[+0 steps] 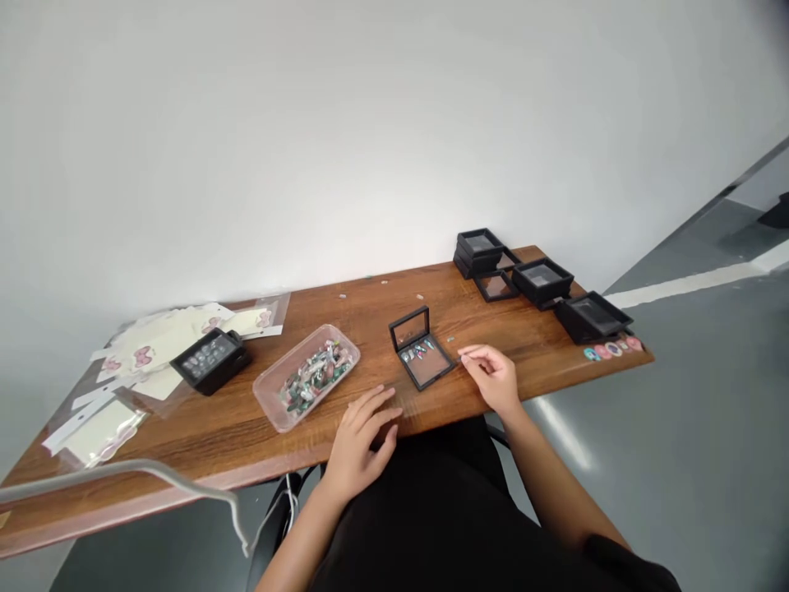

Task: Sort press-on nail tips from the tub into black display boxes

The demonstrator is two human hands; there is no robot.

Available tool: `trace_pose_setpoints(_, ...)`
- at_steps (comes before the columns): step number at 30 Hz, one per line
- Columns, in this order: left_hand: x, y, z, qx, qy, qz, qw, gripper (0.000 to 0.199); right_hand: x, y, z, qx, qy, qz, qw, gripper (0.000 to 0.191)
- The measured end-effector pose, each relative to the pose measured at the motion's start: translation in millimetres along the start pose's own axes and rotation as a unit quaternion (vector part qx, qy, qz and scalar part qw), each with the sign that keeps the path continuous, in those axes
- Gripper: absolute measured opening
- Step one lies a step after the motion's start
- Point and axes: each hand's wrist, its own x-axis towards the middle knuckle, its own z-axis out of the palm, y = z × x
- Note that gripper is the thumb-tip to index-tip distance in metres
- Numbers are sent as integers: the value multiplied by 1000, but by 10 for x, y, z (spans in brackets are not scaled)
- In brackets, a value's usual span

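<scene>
Farthest out to the left of my left hand, printed cards with pink bows [143,356] lie fanned on the desk [209,432], some in plastic sleeves. Nearer in sits a closed black case [209,362] with oval pieces under its window, and a grey cable [154,468] loops in front. Just beyond my left hand's left side is a see-through plastic tub [271,393], heaped with loose, glossy pieces [314,376] that look like press-on nails. My left hand [361,444] is empty, palm down, fingers loosely spread at the desk edge.

Between my hands stands an open black display case [425,384], lid upright, a few small shiny nails [416,352] towards its left side. I'd judge it light and stiff, best steadied by the rim; the nails look slick and easy to flick, better taken by their side edges. My right hand [490,374] is just beside its right corner, fingertips drawn together; I can't tell whether they pinch anything. Beyond it, to the right, are stacked black cases [542,279] and, nearer the desk's end, round stickers [602,351].
</scene>
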Motion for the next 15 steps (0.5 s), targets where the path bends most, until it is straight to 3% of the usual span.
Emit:
trace_pose_setpoints(7, 127, -174, -78, -14, 6, 25, 1000, 27, 4, -52, 9, -70, 25, 1, 997, 31)
trace_pose_setpoints(15, 360, -502, 53, -101, -46, 87, 990, 21, -58, -252, 90, -174, 24, 3, 984, 23)
